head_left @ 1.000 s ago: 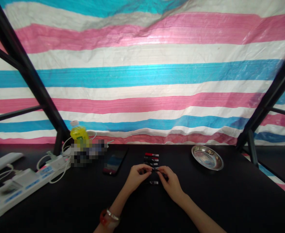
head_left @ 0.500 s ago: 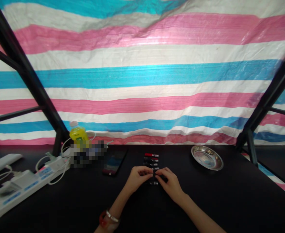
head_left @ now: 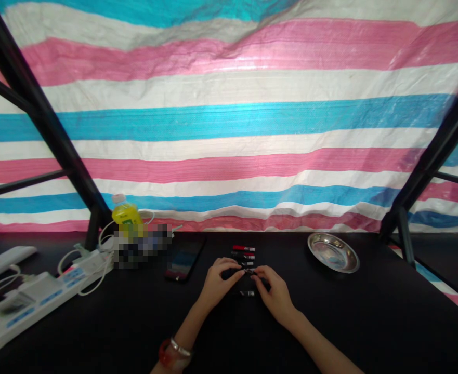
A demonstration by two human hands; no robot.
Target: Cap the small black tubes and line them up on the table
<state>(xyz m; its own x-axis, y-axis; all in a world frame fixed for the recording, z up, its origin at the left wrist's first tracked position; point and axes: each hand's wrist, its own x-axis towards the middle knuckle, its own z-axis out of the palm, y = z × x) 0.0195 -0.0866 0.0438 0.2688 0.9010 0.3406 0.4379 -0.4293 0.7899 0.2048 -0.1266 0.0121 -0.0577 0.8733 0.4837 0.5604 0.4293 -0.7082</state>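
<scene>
Between the fingertips of my left hand (head_left: 220,280) and my right hand (head_left: 274,288) is a small dark stick (head_left: 249,271) with pale marks. Both hands pinch it, one at each end; its exact kind is too small to tell. Just beyond my fingers lie a red stick (head_left: 244,249) with a white-printed end, a dark one (head_left: 245,256) with some red, and a black one (head_left: 247,264), partly covered by my left hand. Nearer me, below the fingertips, lies another black stick (head_left: 246,294) with a pale printed end. They form a column, each lying crosswise.
A phone (head_left: 185,259) lies left of my hands; a round metal dish (head_left: 333,253) stands to the right. Farther left are a yellow bottle (head_left: 126,215), a blurred-out patch, and a white power strip (head_left: 29,311) with plugs and cables. Striped sheeting (head_left: 229,122) hangs behind the black table.
Both hands have shifted slightly away from me, up the column. The stick between my fingertips shows more clearly, and the gap to the nearest stick has widened.
</scene>
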